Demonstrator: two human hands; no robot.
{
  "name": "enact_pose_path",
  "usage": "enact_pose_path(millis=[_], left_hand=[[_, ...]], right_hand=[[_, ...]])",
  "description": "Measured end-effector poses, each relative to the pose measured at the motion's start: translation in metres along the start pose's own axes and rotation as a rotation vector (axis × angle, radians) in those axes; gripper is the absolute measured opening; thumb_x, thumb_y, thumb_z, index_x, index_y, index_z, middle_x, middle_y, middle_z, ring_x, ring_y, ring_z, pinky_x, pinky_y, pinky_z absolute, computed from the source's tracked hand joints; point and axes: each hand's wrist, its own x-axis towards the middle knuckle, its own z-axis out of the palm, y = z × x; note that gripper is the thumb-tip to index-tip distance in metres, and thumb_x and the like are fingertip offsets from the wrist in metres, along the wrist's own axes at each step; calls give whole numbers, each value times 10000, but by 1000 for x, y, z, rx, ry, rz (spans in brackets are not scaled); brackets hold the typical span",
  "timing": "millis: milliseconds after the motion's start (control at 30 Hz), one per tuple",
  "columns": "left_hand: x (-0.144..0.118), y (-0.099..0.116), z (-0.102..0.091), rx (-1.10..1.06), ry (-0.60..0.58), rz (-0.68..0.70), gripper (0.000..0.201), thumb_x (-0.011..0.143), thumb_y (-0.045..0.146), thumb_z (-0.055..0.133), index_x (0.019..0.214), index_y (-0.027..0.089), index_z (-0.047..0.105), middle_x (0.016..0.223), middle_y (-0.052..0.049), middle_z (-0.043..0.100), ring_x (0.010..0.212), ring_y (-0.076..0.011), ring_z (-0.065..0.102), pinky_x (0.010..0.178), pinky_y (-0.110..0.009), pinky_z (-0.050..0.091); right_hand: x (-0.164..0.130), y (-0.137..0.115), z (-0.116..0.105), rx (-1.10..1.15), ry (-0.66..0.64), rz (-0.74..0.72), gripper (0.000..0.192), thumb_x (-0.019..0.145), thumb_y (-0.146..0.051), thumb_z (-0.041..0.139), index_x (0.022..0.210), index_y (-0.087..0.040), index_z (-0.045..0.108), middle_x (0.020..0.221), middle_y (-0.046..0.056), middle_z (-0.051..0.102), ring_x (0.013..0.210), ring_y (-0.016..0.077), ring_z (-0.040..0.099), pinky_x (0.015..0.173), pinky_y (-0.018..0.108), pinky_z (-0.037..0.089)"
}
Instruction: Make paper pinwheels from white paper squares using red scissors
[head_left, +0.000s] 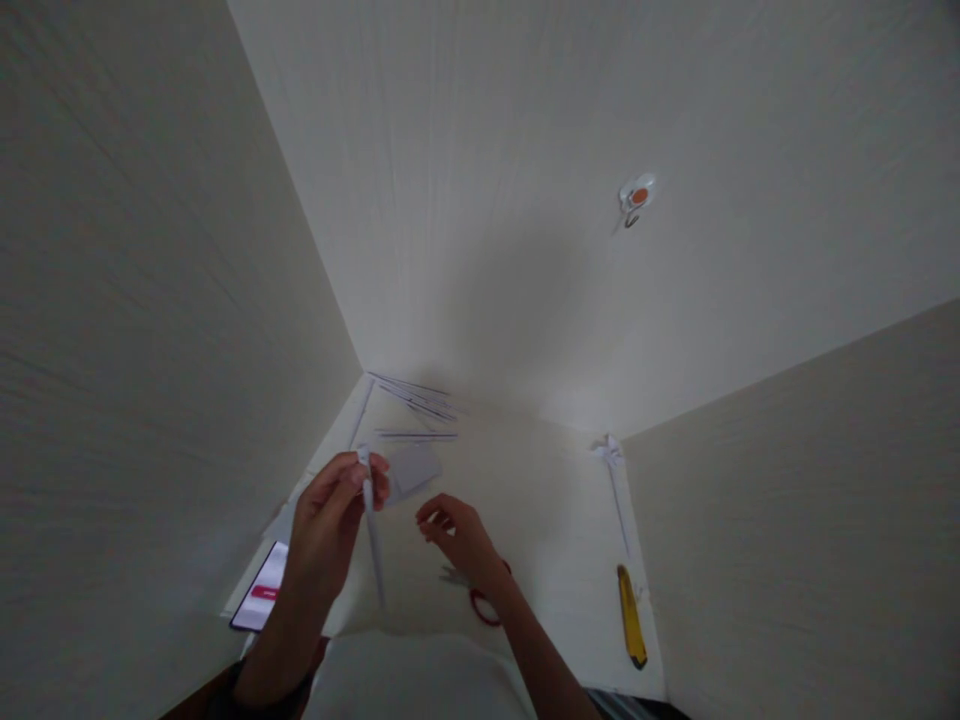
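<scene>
My left hand [328, 520] is closed, thumb and fingers pinching a narrow white paper strip [374, 548]. The strip hangs down from the fingers, and its upper end looks folded or crumpled. To the right, my right hand [457, 540] is raised with loosely bent fingers and a small gap between them; nothing shows in it. Under the right wrist lies a pair of scissors [484, 607] with red handles, partly hidden by the arm. Small pale paper pieces [415, 468] lie on the white table just beyond the two hands.
Several thin strips [412, 395] lie at the back left corner. A phone [260, 590] with a lit screen is at the left edge. On the right are a yellow box cutter [631, 617] and a crumpled white paper piece [611, 450]. White walls enclose the table; one bears a hook [637, 195].
</scene>
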Motion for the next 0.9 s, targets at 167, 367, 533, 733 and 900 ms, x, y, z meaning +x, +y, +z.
enact_pose_path(millis=[167,367,533,733,900], left_hand=[[12,11,-25,-3,137,1,126,760,299,742,772,176,720,689,19,625,491,-41,449,426,-139,347],[20,15,-40,34,178,-12,126,753,285,737,776,162,721,629,23,604,456,-32,395,421,-150,308],[24,20,-48,65,158,-17,157,768,310,737,806,158,722,629,28,585,461,-28,387,422,-151,286],[27,29,-57,110,142,-17,181,808,350,709,846,173,717,646,26,593,435,-30,369,397,-165,249],[24,36,-53,153,104,-32,146,826,319,686,848,179,721,637,17,605,433,-50,397,391,-176,275]], right_hand=[[55,55,12,-209,133,165,278,955,-315,595,1188,-163,607,1170,84,651,963,208,666,816,407,577],[107,80,28,-447,163,194,290,956,-312,591,1215,-181,600,1245,94,623,1037,227,646,873,438,559],[143,81,46,-620,107,176,307,952,-310,597,1231,-181,592,1261,97,615,1052,234,643,877,443,559],[174,83,52,-779,47,168,316,953,-312,596,1242,-182,586,1274,99,608,1063,238,639,884,450,555],[184,94,54,-872,-10,184,316,952,-313,597,1240,-182,587,1268,98,610,1058,237,640,880,447,557]])
